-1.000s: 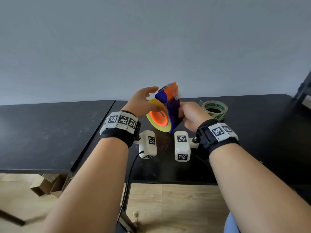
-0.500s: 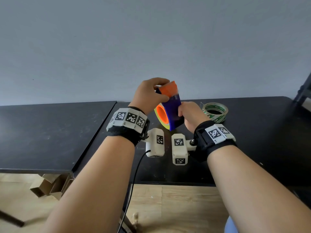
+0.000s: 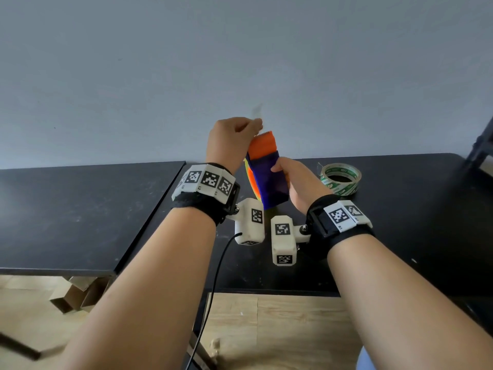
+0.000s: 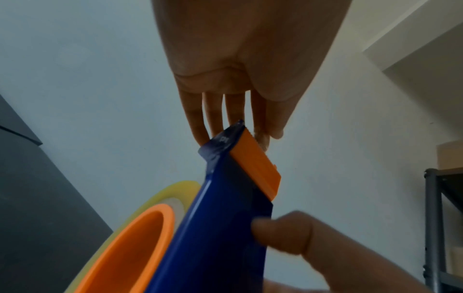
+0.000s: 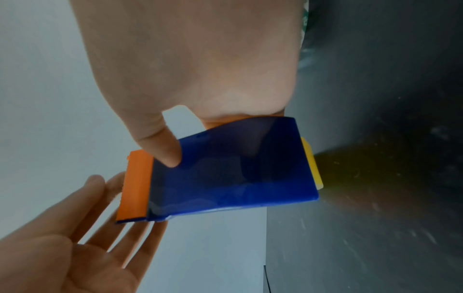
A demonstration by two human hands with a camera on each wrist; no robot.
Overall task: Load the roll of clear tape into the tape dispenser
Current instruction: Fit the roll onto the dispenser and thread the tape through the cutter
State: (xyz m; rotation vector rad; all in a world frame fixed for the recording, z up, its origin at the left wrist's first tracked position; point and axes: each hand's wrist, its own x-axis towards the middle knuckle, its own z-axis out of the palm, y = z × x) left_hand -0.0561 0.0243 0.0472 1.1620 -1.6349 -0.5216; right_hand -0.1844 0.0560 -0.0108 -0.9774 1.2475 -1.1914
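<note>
The tape dispenser (image 3: 269, 182) has a blue body, an orange cutter (image 3: 262, 145) pointing up and an orange hub. A yellowish roll of tape (image 4: 162, 195) sits on the hub, its edge also showing in the head view (image 3: 245, 166). My right hand (image 3: 286, 174) grips the blue body (image 5: 233, 168) above the black table, thumb (image 5: 168, 154) on its flat side. My left hand (image 3: 254, 125) is just above the cutter and pinches a short strip of clear tape (image 3: 257, 112) that sticks up. In the left wrist view the left fingertips (image 4: 263, 136) sit by the cutter's edge.
A second roll of clear tape with green print (image 3: 341, 178) lies flat on the black table (image 3: 413, 214) right of my hands. Another black table (image 3: 66, 209) adjoins at the left. A dark shelf frame (image 3: 481, 148) stands at the far right. Cardboard (image 3: 77, 292) lies underneath.
The dispenser has turned more upright and risen a little. My left hand left the roll's side, climbed to the cutter and now pinches a strip of tape above it.
</note>
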